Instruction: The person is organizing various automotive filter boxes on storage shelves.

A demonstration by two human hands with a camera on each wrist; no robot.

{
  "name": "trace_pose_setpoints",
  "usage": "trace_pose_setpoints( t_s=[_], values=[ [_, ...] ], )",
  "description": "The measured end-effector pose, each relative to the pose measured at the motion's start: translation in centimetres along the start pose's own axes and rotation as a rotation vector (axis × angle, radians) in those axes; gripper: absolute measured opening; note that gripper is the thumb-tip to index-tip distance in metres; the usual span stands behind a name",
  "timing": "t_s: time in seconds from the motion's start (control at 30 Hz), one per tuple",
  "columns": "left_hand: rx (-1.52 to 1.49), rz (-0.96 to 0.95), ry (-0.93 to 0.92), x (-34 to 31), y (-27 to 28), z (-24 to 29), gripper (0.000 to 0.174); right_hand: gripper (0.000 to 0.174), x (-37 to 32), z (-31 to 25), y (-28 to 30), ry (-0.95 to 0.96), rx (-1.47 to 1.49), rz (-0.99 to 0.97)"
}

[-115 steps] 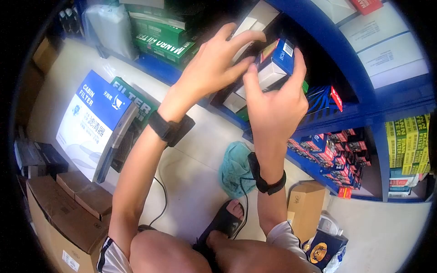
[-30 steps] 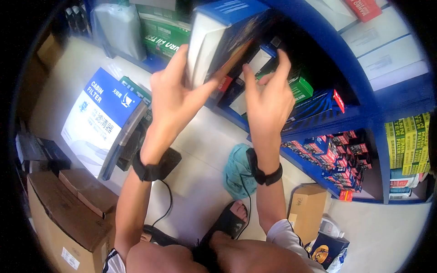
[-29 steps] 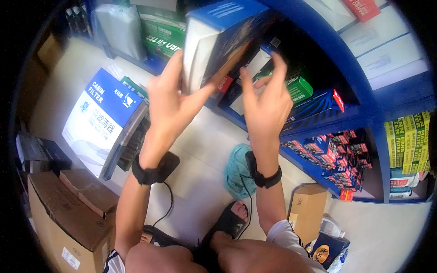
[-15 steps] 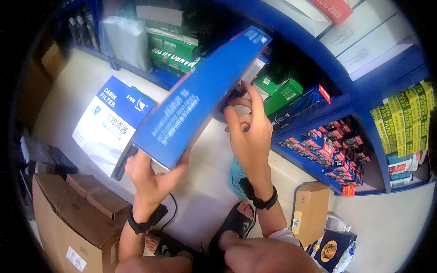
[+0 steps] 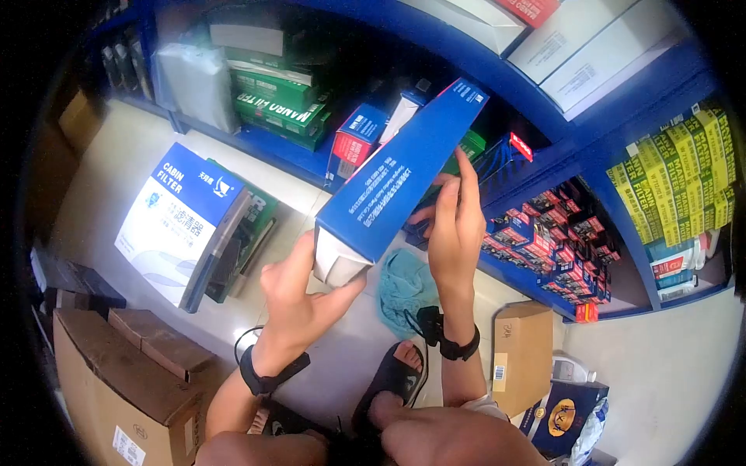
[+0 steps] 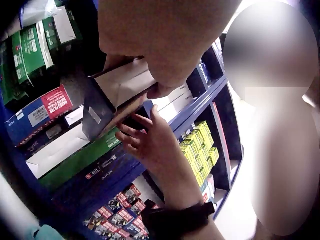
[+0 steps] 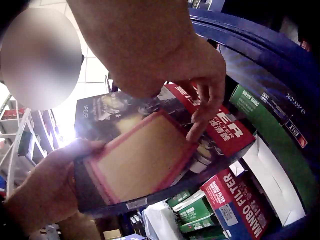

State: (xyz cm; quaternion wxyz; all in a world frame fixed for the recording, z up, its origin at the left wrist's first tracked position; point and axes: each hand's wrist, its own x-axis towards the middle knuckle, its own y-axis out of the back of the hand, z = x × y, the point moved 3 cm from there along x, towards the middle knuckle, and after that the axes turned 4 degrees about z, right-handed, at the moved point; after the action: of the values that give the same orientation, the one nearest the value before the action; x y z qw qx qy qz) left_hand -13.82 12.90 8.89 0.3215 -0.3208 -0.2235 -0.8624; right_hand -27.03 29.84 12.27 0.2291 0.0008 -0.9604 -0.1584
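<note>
An air filter box is held in front of the shelf, its blue narrow side up in the head view and its white end flap near me. My left hand grips that end, thumb on one side and fingers on the other. Beside the box's right face is my right hand, its fingers extended and slightly bent. The right wrist view shows the printed face of the filter box, with a pictured filter panel and red lettering; the right fingertips lie over this face.
On the blue shelf stand a blue-and-red box and green boxes. Small boxes fill a lower compartment. A cabin filter box leans at the left, above brown cartons. A teal cloth lies on the floor.
Earlier both hands held a smaller box in the shelf. The left hand then raised the large filter box, lowering and turning it blue side up. The right hand has drawn back from the shelf.
</note>
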Motion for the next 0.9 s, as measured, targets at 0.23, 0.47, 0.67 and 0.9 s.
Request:
trace_pose_setpoints(
  t_s=[0.23, 0.47, 0.67, 0.9],
  values=[
    [0.045, 0.026, -0.014, 0.5, -1.8, 0.2, 0.055, 0.056, 1.4, 0.2, 0.4, 0.039, 0.01, -0.029],
    [0.037, 0.007, -0.03, 2.1, -2.6, 0.0, 0.058, 0.06, 2.1, -0.6, 0.6, 0.089, -0.076, -0.024],
    [0.037, 0.052, -0.025, 1.6, -3.0, -0.4, 0.058, 0.062, 2.4, -1.0, 0.7, 0.171, -0.157, -0.057],
    [0.021, 0.02, -0.045, 3.4, -3.7, 0.0, 0.058, 0.062, 3.4, 0.2, 0.9, 0.227, -0.176, -0.018]
  ],
)
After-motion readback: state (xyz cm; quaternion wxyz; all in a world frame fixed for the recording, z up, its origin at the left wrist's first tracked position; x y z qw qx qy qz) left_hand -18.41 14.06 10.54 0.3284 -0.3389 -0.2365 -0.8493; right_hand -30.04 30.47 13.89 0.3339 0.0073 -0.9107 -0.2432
